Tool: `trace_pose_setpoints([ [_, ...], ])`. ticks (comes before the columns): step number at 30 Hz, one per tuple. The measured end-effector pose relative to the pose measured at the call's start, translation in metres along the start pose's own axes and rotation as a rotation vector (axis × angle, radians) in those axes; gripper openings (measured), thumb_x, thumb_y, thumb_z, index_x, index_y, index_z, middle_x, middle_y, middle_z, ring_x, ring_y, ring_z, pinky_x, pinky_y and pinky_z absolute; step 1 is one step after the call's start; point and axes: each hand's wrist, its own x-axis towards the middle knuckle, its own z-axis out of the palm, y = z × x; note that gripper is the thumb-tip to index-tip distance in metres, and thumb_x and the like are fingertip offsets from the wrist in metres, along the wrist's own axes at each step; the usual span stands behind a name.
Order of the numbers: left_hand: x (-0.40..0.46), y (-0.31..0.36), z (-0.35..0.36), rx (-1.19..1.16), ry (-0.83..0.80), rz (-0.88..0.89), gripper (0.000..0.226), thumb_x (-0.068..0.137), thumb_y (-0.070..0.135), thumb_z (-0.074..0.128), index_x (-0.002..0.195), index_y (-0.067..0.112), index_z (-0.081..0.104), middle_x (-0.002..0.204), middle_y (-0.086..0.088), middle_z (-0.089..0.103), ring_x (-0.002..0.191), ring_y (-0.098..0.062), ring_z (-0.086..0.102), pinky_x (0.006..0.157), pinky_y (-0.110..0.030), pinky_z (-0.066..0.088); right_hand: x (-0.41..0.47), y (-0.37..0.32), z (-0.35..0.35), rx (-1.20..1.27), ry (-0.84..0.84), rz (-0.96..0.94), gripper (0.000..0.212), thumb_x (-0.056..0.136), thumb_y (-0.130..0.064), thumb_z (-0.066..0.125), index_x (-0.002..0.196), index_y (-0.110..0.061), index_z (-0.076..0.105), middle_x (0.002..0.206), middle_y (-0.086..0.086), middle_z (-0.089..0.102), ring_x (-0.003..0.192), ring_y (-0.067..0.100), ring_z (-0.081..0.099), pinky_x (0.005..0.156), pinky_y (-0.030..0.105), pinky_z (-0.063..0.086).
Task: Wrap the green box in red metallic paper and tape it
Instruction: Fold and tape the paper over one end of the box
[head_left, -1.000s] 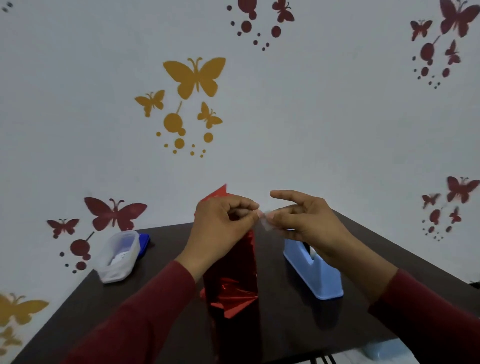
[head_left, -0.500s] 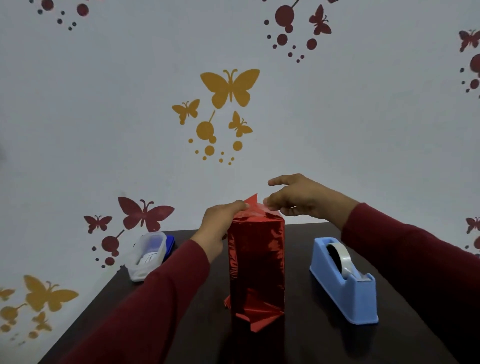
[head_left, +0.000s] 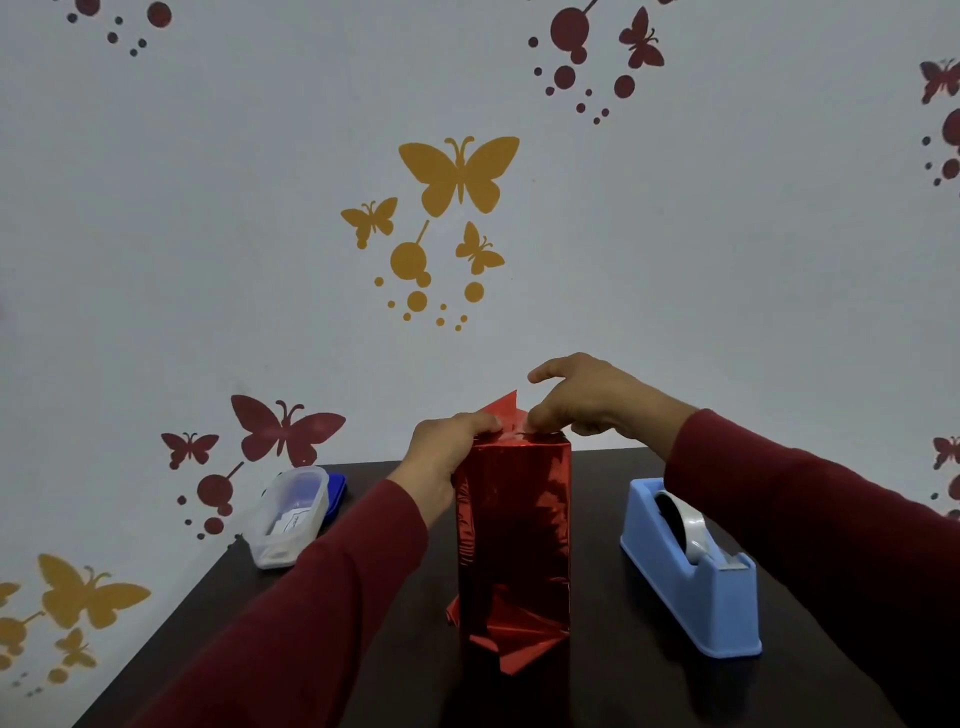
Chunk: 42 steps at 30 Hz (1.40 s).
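The box stands upright in the middle of the dark table (head_left: 613, 691), fully covered by red metallic paper (head_left: 514, 525); no green shows. A pointed flap (head_left: 506, 405) sticks up behind its top, and loose folds spread at its base. My left hand (head_left: 447, 447) grips the top left corner of the wrapped box, fingers curled over the folded paper. My right hand (head_left: 587, 400) is at the top right edge, thumb and curled fingers pinching down on the paper fold, index finger raised. I cannot make out any tape piece under the fingers.
A blue tape dispenser (head_left: 691, 571) with a roll stands right of the box, under my right forearm. A clear plastic container (head_left: 291, 514) with a blue lid behind it lies at the table's back left corner. A wall with butterfly stickers is just behind the table.
My hands, which held a clear tape piece between them in front of the box, have moved down onto its top. The view has shifted, so the whole box and dispenser show.
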Motion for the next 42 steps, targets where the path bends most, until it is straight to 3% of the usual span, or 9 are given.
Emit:
trace_pose_setpoints([
  [10,0.003,-0.004,-0.005,0.019,-0.007,0.037,0.022,0.08,0.015,0.085,0.095,0.003,0.076,0.08,-0.012,0.076,0.058,-0.022,0.071,0.055,-0.029,0.06,0.002,0.008,0.009,0.149,-0.065,0.237,0.072,0.083,-0.013,0.078,0.145,-0.038,0.051,0.136,-0.003,0.056,0.114,0.019,0.055,0.083,0.036,0.044],
  [14,0.0,-0.004,-0.004,0.021,-0.009,0.044,0.021,0.082,0.014,0.083,0.098,0.003,0.075,0.087,-0.016,0.077,0.063,-0.023,0.072,0.061,-0.031,0.06,0.001,0.035,0.033,0.639,-0.056,0.255,0.058,0.08,-0.007,0.065,0.129,-0.039,0.066,0.127,-0.002,0.059,0.104,0.019,0.06,0.084,0.043,0.046],
  [19,-0.004,-0.003,-0.005,0.014,-0.005,0.039,0.016,0.083,0.012,0.082,0.093,0.003,0.073,0.078,-0.012,0.073,0.053,-0.019,0.069,0.046,-0.023,0.056,0.002,0.028,0.046,0.499,0.026,0.174,0.065,0.064,-0.024,0.069,0.126,-0.042,0.064,0.123,-0.004,0.067,0.112,0.024,0.065,0.107,0.053,0.047],
  [23,-0.007,-0.003,-0.004,0.007,0.003,0.036,0.011,0.085,0.011,0.081,0.088,0.005,0.073,0.069,-0.008,0.073,0.049,-0.017,0.068,0.044,-0.022,0.053,0.001,0.024,0.044,0.418,0.049,0.159,0.046,0.083,-0.023,0.068,0.128,-0.031,0.065,0.114,-0.004,0.07,0.097,0.02,0.066,0.09,0.04,0.049],
  [26,-0.009,-0.002,-0.004,-0.004,0.012,0.041,0.014,0.085,0.014,0.081,0.092,0.005,0.074,0.07,-0.007,0.072,0.048,-0.015,0.067,0.042,-0.021,0.051,0.0,0.028,0.043,0.411,0.017,0.163,0.046,0.091,-0.027,0.066,0.135,-0.037,0.059,0.118,-0.005,0.067,0.106,0.019,0.063,0.106,0.05,0.044],
  [30,-0.017,0.001,-0.005,-0.008,-0.008,0.048,0.039,0.086,0.046,0.076,0.106,0.013,0.074,0.09,-0.005,0.077,0.075,-0.017,0.074,0.06,-0.027,0.055,-0.014,0.045,0.032,0.562,0.092,0.146,0.029,0.098,-0.03,0.064,0.127,-0.031,0.065,0.125,-0.004,0.065,0.111,0.018,0.063,0.097,0.046,0.046],
  [33,-0.022,-0.004,-0.003,0.176,0.19,0.289,0.057,0.085,0.059,0.065,0.127,0.021,0.063,0.128,0.003,0.066,0.118,-0.019,0.06,0.093,-0.036,0.046,-0.034,0.069,0.023,0.573,0.257,0.082,0.022,0.1,-0.023,0.063,0.12,-0.024,0.071,0.12,-0.003,0.069,0.107,0.014,0.068,0.089,0.038,0.052],
  [36,-0.048,-0.018,0.013,0.335,0.382,0.765,0.041,0.091,0.043,0.066,0.128,0.027,0.058,0.127,0.018,0.055,0.125,-0.009,0.047,0.099,-0.03,0.038,-0.057,0.097,0.015,0.504,0.355,0.033,0.011,0.098,-0.02,0.067,0.103,-0.019,0.077,0.103,-0.001,0.076,0.095,0.013,0.073,0.085,0.034,0.057],
  [42,-0.078,-0.081,0.08,0.505,0.051,1.372,0.03,0.081,0.017,0.076,0.108,0.014,0.064,0.107,0.008,0.059,0.102,-0.011,0.055,0.091,-0.028,0.045,-0.091,0.15,-0.005,0.196,0.442,0.054,0.023,0.086,-0.033,0.079,0.072,-0.015,0.079,0.071,0.001,0.076,0.073,0.023,0.073,0.069,0.037,0.061],
])
